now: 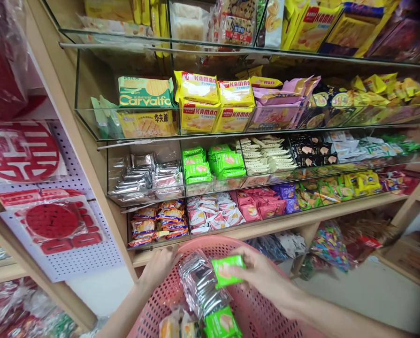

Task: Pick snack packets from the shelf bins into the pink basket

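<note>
My right hand (261,274) pinches a green snack packet (227,271) above a pink plastic basket (213,241) with holes in its wall. At the basket's left side, my left hand (160,264) is closed on the rim. Silver-wrapped packets (201,284) lie in a row inside the basket, just left of the held packet. Below them is another green packet (223,324). Some clear-wrapped, yellowish snacks (179,325) sit at the bottom edge of the view, partly cut off.
Tiered shelves with clear dividers rise ahead. Similar green packets (227,162) fill one compartment, beside silver packets (135,176) and cream packets (266,155). Orange packets (158,220) lie lower. A wooden upright (86,164) and red decorations (53,219) stand left. Bagged goods (331,244) rest underneath, right.
</note>
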Demonstrator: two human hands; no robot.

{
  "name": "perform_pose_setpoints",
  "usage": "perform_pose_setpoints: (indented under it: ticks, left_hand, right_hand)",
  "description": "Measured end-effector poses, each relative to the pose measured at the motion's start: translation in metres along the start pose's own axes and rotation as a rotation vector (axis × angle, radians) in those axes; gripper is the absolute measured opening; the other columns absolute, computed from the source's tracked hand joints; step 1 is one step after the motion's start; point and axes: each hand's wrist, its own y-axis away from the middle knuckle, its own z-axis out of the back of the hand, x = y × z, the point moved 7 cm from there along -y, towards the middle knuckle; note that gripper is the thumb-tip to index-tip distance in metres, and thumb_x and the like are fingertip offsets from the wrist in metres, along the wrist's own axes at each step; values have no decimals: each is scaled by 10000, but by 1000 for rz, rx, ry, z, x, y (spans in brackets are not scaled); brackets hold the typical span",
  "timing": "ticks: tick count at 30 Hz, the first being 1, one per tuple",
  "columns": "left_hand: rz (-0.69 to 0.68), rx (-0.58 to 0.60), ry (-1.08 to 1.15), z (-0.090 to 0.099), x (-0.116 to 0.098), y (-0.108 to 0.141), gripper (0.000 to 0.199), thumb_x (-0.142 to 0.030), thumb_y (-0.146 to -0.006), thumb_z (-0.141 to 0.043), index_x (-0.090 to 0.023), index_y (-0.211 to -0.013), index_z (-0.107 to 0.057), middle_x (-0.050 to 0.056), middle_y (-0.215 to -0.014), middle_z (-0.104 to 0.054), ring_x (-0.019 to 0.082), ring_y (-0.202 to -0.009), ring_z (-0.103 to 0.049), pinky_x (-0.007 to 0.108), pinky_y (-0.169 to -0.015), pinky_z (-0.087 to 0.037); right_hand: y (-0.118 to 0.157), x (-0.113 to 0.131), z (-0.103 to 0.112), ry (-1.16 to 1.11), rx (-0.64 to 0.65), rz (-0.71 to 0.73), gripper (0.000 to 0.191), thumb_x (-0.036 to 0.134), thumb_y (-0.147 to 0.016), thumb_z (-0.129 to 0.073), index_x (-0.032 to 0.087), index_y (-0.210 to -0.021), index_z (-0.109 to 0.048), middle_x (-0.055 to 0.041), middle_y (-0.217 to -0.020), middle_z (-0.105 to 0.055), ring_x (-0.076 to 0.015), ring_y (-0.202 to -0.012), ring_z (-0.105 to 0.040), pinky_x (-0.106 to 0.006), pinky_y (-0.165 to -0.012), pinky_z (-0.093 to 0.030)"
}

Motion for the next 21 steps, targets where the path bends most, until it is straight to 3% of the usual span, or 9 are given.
perform_pose_setpoints:
  ticks: [4, 10, 16, 21]
  left_hand:
    - [-8, -1, 4, 0, -1, 1, 280, -288, -967, -300, -162, -1055, -535, 117, -972, -692, 257, -891, -667, 315, -707, -467]
    - [-20, 0, -19, -4, 1, -1, 294, -296, -972, -301, -139, -1115, -504, 128, -941, -697, 268, -903, -668, 314, -707, -465]
    - [-20, 7, -14, -3, 1, -1, 260, -279, -972, -308, -155, -1032, -528, 110, -957, -696, 253, -889, -671, 301, -698, -462]
    - [-9, 20, -14, -3, 1, -2, 247, -272, -971, -308, -165, -1018, -527, 106, -954, -697, 244, -891, -671, 293, -695, -457]
  right_hand:
    - [7, -71, -15, -28, 112, -238, 354, 380, -633, -716, 189, -873, -539, -27, -848, -651, -131, -694, -625, -183, -472, -402]
    - [-6, -128, -37, 11, 109, -369, 369, 237, -607, -691, 190, -902, -474, 9, -768, -623, -86, -502, -557, -179, -368, -320]
    - [-14, -131, -55, 50, 99, -350, 291, 177, -621, -618, 188, -867, -463, 26, -761, -607, -79, -474, -513, -197, -381, -306]
    - [-20, -124, -51, 71, 11, -201, 188, 166, -599, -608, 186, -744, -491, 26, -725, -595, -125, -707, -585, -223, -641, -421]
